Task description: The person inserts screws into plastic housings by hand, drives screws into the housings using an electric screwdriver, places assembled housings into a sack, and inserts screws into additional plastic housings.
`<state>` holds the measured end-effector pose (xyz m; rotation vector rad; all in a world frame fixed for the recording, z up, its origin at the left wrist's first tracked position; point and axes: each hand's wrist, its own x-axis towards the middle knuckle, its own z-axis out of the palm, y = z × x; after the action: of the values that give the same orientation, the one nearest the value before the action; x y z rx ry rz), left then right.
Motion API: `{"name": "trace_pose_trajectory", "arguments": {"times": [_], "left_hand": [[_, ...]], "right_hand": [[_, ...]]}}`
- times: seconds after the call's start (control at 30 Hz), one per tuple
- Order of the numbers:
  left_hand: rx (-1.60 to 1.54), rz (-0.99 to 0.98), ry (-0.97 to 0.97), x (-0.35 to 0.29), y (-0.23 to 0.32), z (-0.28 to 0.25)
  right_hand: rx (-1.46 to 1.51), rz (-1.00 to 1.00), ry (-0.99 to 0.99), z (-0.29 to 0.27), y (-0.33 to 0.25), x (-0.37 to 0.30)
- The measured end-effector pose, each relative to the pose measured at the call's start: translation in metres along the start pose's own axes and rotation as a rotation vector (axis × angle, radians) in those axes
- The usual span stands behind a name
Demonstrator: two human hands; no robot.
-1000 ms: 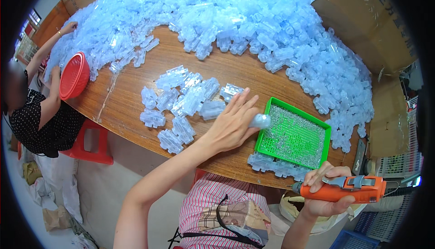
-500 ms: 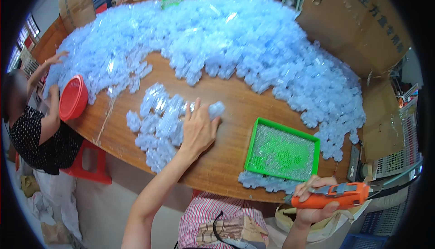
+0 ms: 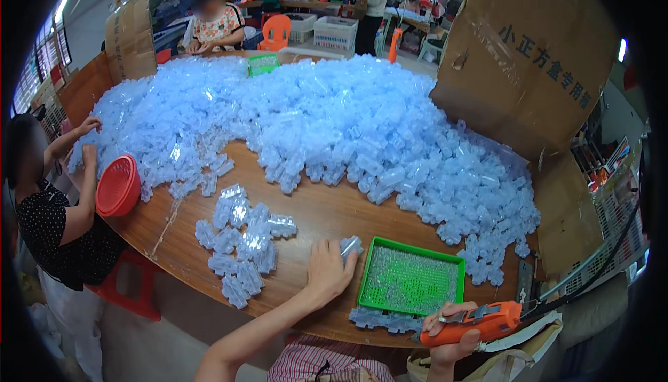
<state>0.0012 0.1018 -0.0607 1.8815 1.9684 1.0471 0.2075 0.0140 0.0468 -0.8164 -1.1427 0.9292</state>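
My left hand (image 3: 327, 271) is closed on a small clear plastic piece (image 3: 351, 245), just left of a green tray (image 3: 364, 271). Small silvery parts, too fine to name, cover the tray's bottom. In my right hand (image 3: 451, 346), at the table's front edge, lies an orange electric screwdriver (image 3: 487, 321), tip pointing left. A row of clear plastic pieces (image 3: 386, 319) lies along the tray's near side. Left of my left hand is a loose cluster of similar pieces (image 3: 243, 243).
A large heap of clear plastic pieces (image 3: 334, 117) covers the far table. Cardboard sheets (image 3: 529, 55) stand at the right. A co-worker (image 3: 56, 222) sits at the left by a red basket (image 3: 118, 187). Another person (image 3: 217, 27) sits beyond the heap, near a small green tray (image 3: 264, 65).
My left hand has moved right, away from the cluster and towards the green tray, with the plastic piece. My right hand keeps the screwdriver. The view has tilted up, showing more of the room.
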Motion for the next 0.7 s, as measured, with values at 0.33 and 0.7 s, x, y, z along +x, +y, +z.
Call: {"name": "trace_pose_trajectory", "arguments": {"times": [0.33,0.7], "left_hand": [[-0.108,0.216,0.049,-0.029,0.024,-0.041],[-0.041,0.033,-0.192,-0.097,0.041,-0.027]], "right_hand": [[0.027,0.048,-0.056,-0.011,-0.004,-0.002],[0.071,-0.008,-0.146,-0.005,0.005,0.003]]}}
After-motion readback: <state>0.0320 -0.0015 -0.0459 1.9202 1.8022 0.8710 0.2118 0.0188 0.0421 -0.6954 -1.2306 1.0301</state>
